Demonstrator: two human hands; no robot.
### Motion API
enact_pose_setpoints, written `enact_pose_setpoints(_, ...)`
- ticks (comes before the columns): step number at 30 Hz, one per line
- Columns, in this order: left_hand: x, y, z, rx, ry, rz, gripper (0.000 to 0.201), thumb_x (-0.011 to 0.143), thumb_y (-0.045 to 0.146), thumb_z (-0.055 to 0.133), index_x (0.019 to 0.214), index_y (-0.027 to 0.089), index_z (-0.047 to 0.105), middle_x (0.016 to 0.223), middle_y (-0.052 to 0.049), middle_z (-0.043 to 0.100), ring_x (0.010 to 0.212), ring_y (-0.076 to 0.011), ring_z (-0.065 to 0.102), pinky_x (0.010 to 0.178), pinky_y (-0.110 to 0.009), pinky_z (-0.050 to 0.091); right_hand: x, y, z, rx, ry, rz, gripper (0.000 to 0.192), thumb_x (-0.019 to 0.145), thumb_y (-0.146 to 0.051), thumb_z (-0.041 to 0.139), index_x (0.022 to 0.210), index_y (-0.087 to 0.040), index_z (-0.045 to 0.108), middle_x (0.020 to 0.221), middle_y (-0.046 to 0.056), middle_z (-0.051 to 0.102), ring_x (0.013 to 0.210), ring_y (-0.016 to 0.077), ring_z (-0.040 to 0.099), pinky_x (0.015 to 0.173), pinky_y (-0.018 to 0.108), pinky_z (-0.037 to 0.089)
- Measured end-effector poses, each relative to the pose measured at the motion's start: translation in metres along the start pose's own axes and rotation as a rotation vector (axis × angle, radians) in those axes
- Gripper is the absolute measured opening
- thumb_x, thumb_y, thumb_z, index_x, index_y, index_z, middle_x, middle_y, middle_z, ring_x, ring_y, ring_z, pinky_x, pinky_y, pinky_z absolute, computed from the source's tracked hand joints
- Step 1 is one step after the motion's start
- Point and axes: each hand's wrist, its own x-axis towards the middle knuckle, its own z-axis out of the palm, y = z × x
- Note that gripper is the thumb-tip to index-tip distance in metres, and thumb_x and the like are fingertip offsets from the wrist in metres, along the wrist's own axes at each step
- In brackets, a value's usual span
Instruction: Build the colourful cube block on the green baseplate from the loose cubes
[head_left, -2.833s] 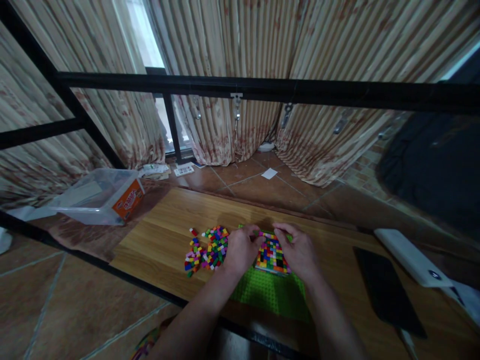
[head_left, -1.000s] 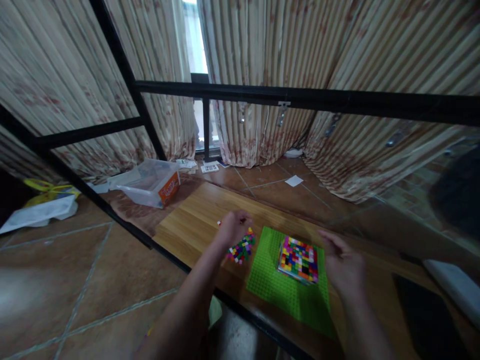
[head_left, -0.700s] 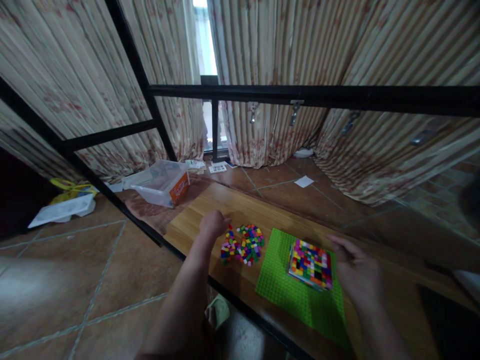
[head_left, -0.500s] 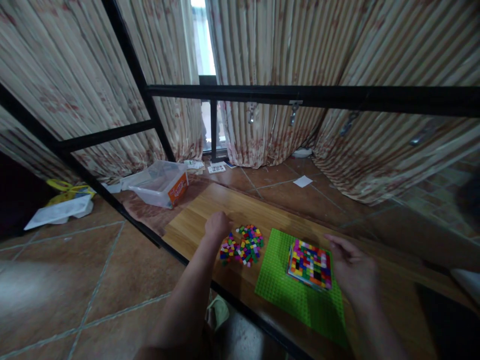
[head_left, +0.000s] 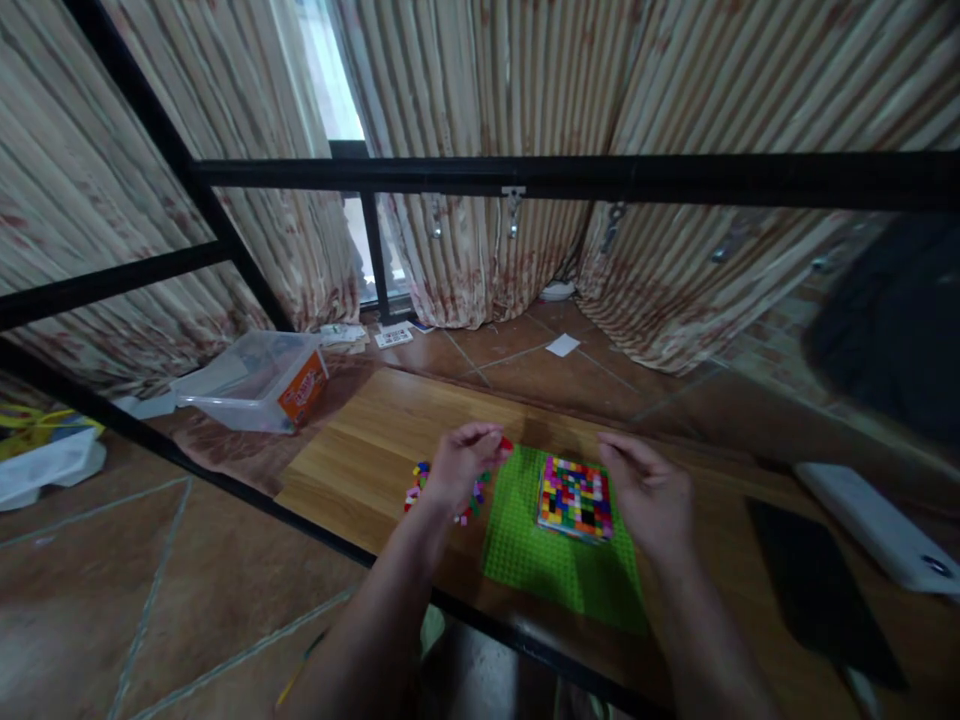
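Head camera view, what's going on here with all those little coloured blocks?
A person is fitting small bricks onto a green baseplate on a wooden table. The left hand pinches a red brick above the loose brick pile. The right hand rests open beside the multicoloured brick square on the plate.

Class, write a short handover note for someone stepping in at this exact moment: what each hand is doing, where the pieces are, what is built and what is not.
Left hand: raised over the loose bricks, a small red brick pinched in its fingertips.
Right hand: empty, fingers curled, right beside the multicoloured block panel; contact cannot be told.
Layout: the panel sits on the far part of the green baseplate, which lies on the wooden tabletop. The loose bricks lie left of the baseplate.
Done: a square patch of bricks is assembled.
Left: the red brick is not yet placed; the near part of the baseplate is bare.
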Motion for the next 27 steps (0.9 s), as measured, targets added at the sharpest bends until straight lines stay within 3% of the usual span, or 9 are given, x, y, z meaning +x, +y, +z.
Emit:
enact_pose_setpoints(3, -0.012, -0.012, 0.025, -0.243, -0.066, -0.071, 0.029, 0.058, 0.022, 0.084, 0.08, 0.013, 0.067, 0.077, -0.003, 0.071, 0.073, -0.0129, 0.069, 0.078, -0.027, 0.055, -0.003, -0.006, 0.001, 0.069, -0.119, -0.003, 0.027, 0.081, -0.042, 0.063, 0.095, -0.021, 0.074, 0.095, 0.007, 0.074, 0.089, 0.0217, 0.068, 0.085, 0.038, 0.052)
enact_pose_setpoints(8, -0.017, -0.018, 0.042, -0.334, -0.11, -0.119, 0.027, 0.06, 0.018, 0.084, 0.08, 0.012, 0.067, 0.076, -0.003, 0.071, 0.075, -0.0129, 0.07, 0.083, -0.029, 0.055, -0.008, -0.013, 0.002, 0.095, -0.292, -0.049, 0.027, 0.082, -0.038, 0.064, 0.103, -0.023, 0.072, 0.1, 0.006, 0.072, 0.092, 0.0204, 0.067, 0.086, 0.036, 0.052)
enact_pose_setpoints(14, -0.023, -0.023, 0.049, -0.264, -0.148, -0.124, 0.031, 0.061, 0.024, 0.085, 0.084, 0.012, 0.069, 0.08, -0.003, 0.071, 0.071, -0.0116, 0.068, 0.082, -0.029, 0.056, -0.007, -0.015, 0.005, 0.114, -0.325, -0.118, 0.021, 0.087, -0.033, 0.057, 0.096, -0.022, 0.073, 0.1, 0.006, 0.071, 0.095, 0.0188, 0.065, 0.087, 0.033, 0.05)
enact_pose_setpoints(27, -0.023, -0.028, 0.055, -0.014, -0.169, 0.109, 0.018, 0.073, 0.025, 0.074, 0.086, 0.013, 0.071, 0.077, -0.002, 0.071, 0.068, -0.0103, 0.065, 0.071, -0.022, 0.053, -0.008, -0.01, 0.007, 0.058, -0.298, -0.066, 0.024, 0.089, -0.035, 0.055, 0.1, -0.022, 0.072, 0.101, 0.006, 0.073, 0.095, 0.0204, 0.067, 0.085, 0.034, 0.05)
